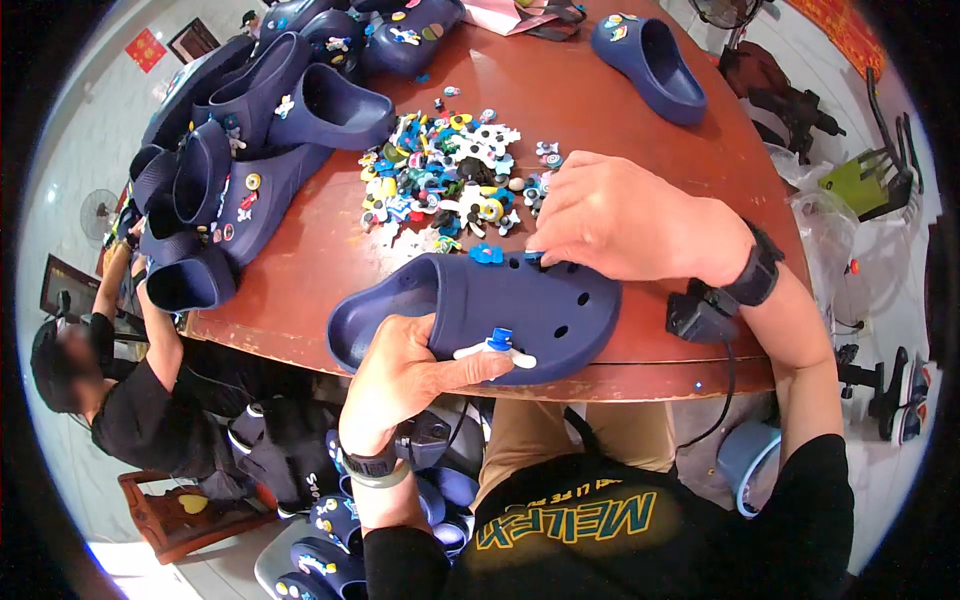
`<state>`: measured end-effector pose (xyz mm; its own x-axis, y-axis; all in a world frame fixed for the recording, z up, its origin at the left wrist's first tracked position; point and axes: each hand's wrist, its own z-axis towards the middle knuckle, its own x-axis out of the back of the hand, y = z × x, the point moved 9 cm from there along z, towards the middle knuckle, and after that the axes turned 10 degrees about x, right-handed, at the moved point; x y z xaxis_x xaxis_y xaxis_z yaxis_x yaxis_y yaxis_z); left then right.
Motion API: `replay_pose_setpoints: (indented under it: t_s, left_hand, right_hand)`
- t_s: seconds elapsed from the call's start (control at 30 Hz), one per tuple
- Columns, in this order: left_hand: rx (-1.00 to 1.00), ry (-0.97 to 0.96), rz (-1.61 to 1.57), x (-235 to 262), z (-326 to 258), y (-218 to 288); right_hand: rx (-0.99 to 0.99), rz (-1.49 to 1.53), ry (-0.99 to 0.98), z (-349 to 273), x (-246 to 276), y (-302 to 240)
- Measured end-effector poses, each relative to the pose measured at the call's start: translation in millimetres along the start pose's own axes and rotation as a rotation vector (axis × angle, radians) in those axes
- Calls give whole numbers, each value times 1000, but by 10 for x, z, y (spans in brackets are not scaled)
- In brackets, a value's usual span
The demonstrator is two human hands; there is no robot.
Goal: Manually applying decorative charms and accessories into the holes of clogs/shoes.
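A navy blue clog (600, 310) with round holes in its upper lies on its side near the table's front edge. My left hand (400, 365) grips it by the opening, with the thumb against a white and blue shoe charm (502, 345) on the upper. My right hand (600, 215) is closed in a pinch at the far side of the holes, where a bit of a small blue charm (533, 256) shows under the fingertips. Another blue charm (487, 254) sits beside it on the clog. Just beyond lies a heap of mixed colourful charms (440, 175).
Several navy clogs (260, 200) are piled at the table's left, and a single clog (655, 75) lies at the far right. More decorated clogs (325, 565) are below the table at lower left. Another person (140, 400) works at the left. A blue bucket (745, 465) stands at lower right.
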<state>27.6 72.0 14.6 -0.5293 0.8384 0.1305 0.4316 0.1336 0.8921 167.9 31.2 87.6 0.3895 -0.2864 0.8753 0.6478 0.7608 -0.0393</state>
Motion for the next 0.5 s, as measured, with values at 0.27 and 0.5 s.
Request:
replay_pose_setpoints:
  t_s: [0.27, 0.5]
  left_hand:
    - [-4, 16, 118, 23, 3, 24]
    - [-58, 24, 134, 17, -4, 36]
  right_hand:
    - [6, -394, -211, -6, -76, -446]
    - [100, -499, -509, 32, -302, -698]
